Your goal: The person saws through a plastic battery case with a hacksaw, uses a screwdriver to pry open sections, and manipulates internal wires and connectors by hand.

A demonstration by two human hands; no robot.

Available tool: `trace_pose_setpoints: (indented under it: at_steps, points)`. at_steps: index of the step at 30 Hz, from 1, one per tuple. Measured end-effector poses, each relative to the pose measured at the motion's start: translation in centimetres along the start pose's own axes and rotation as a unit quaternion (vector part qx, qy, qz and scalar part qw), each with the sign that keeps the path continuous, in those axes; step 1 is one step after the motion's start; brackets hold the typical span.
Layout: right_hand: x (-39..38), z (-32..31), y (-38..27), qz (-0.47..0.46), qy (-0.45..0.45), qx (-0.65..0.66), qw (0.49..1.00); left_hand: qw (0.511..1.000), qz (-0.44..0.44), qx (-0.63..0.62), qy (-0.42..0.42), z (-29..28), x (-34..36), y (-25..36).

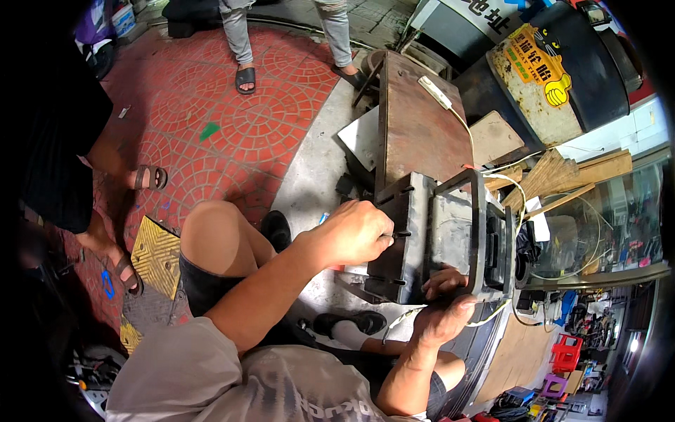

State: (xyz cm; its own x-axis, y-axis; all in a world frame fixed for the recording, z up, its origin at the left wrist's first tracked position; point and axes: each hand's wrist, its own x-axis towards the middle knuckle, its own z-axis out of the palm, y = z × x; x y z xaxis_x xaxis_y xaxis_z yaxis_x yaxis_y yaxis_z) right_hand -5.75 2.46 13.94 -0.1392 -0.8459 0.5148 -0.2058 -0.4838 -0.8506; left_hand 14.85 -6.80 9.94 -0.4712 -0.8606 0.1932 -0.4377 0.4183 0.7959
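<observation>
- In the head view, the black box (453, 225) lies ahead and to the person's right, at about one o'clock from the body, with both hands at its edges.
- The left hand (355, 233) is at the box's nine o'clock side; from this hand, the box stretches away toward three o'clock.
- That dark side's long edges run roughly from twelve to six o'clock, with short pegs sticking out toward nine; the left fist meets the middle peg (403, 234).
- The left fingers are curled tightly together; whether they pinch the peg itself or something small in line with it, I cannot tell.
- The right hand (443, 306) is at the box's near edge, toward six o'clock, its fingers bent around the near end of the frame (478, 232) and its thumb apart from them.
- The left hand is nearer the pegs, the right nearer the frame.
- A brown tabletop (429, 133) lies just beyond the box, toward twelve o'clock; wood pieces (555, 179) lie toward two.
</observation>
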Motion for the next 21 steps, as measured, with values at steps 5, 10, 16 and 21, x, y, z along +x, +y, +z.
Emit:
trace_pose_setpoints:
  at_steps: [5,10,16,21]
  points:
    - [-0.06,-0.03,0.05,0.007,0.001,0.007,1.0,0.999,0.029,0.019,-0.001,-0.21,0.68,0.0]
    - [-0.11,-0.16,0.1,0.015,0.001,0.015,1.0,0.999,0.018,-0.03,-0.004,-0.65,0.71,0.21]
    - [0.11,-0.25,-0.15,0.02,-0.008,0.016,1.0,0.999,-0.001,-0.039,-0.008,-0.21,0.37,0.08]
    - [-0.02,-0.05,-0.36,0.024,0.0,0.018,1.0,1.0,0.012,-0.011,-0.02,-0.45,0.59,0.47]
